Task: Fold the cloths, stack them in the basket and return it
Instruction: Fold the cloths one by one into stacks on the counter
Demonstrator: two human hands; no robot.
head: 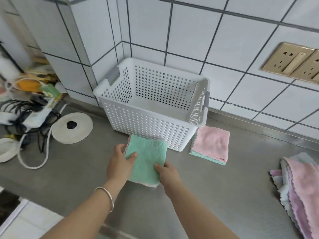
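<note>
A folded green cloth (148, 157) is held just in front of the white perforated basket (146, 125), which stands empty in the tiled corner of the steel counter. My left hand (119, 163) grips the cloth's left edge with the thumb on top. My right hand (168, 173) pinches its lower right corner. To the right of the basket lies a folded pink cloth (213, 144) on top of a green one. A pile of unfolded pink and grey cloths (296, 188) lies at the right edge.
A round white lid (72, 128) with a black knob lies left of the basket. Cables, a white cord (34, 163) and clutter fill the far left. Gold wall sockets (290, 61) sit on the tiled wall at right. The steel counter (224, 187) stretches before me.
</note>
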